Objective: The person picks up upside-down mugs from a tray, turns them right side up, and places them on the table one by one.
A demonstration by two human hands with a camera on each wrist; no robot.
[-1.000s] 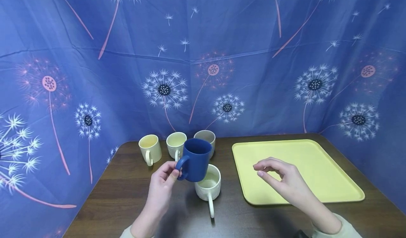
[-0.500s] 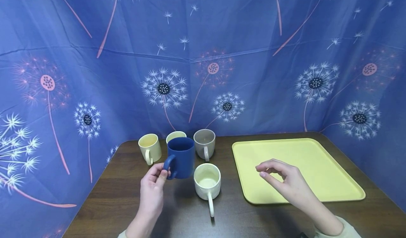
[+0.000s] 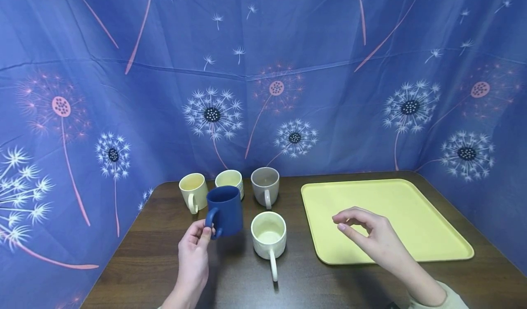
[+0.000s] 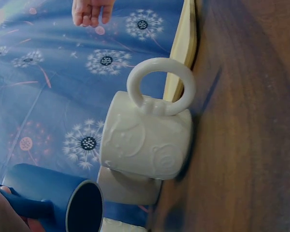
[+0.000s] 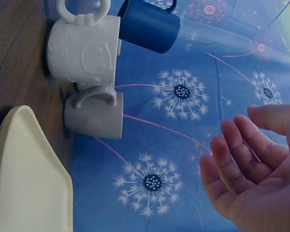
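A dark blue mug is held by its handle in my left hand, thumb and fingers pinching it. The mug hangs slightly tilted above the table, left of a white mug with raised figures on its side, seen close in the left wrist view. Over the near part of the yellow tray hovers my right hand, its fingers loosely bent and holding nothing. In the right wrist view the blue mug appears beyond the white mug.
Along the back of the brown table stand a pale yellow mug, a cream mug partly hidden behind the blue one, and a grey mug. A blue dandelion-print cloth encloses the table's back and sides.
The blue mug in my left hand has moved left and slightly down, away from above the white mug, uncovering the grey mug. My right hand has barely moved.
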